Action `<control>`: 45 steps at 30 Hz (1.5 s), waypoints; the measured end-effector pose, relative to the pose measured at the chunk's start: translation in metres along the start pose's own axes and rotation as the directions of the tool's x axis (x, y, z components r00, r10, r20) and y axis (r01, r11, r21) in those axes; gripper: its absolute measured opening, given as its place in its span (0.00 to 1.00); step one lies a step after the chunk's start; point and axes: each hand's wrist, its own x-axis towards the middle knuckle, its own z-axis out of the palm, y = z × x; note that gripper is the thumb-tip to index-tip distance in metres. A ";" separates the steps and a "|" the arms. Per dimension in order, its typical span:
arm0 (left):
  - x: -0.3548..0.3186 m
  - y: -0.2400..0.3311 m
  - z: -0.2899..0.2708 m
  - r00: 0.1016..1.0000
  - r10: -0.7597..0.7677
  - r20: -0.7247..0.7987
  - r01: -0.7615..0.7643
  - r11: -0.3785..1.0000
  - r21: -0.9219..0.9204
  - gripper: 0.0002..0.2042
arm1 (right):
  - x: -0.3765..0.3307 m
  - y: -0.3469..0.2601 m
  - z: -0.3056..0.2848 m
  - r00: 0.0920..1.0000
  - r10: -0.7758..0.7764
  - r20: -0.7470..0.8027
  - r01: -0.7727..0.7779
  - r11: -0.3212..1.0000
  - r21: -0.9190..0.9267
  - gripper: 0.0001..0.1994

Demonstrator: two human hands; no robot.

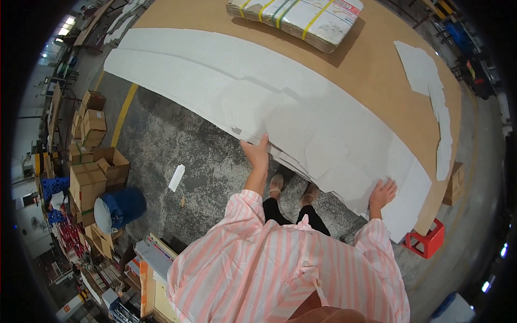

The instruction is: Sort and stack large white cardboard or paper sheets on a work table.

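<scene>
Long white paper sheets (215, 75) lie overlapped along the near side of a large brown table. Smaller, irregular white pieces (318, 153) rest on top of them toward the right. My left hand (257, 155) is at the near edge of the sheets, thumb and forefinger spread apart and touching that edge; its other fingers are partly hidden. Flat on the white pieces near their right end lies my right hand (382, 195), fingers extended and holding nothing.
On the brown tabletop (377, 81) sit a strapped bundle of flat card (296, 21) and a ragged white strip (439, 118). A red plastic stool (425, 239) stands below the right corner. Cardboard boxes (89, 180) and a blue drum (124, 207) occupy the left floor.
</scene>
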 end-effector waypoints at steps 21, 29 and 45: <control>0.099 0.003 0.030 0.482 -0.284 0.829 0.755 0.616 -0.227 0.17 | -0.003 -0.001 0.002 0.999 0.031 -0.022 -0.031 0.999 0.023 0.28; 0.091 0.002 0.041 0.744 -0.251 0.619 0.481 0.845 -0.235 0.10 | -0.003 0.002 -0.007 0.998 0.039 0.043 -0.042 0.997 0.061 0.27; 0.075 0.014 0.010 0.677 -0.200 0.708 0.418 0.897 -0.146 0.16 | -0.003 -0.004 -0.005 0.999 0.019 0.046 -0.019 1.000 0.004 0.28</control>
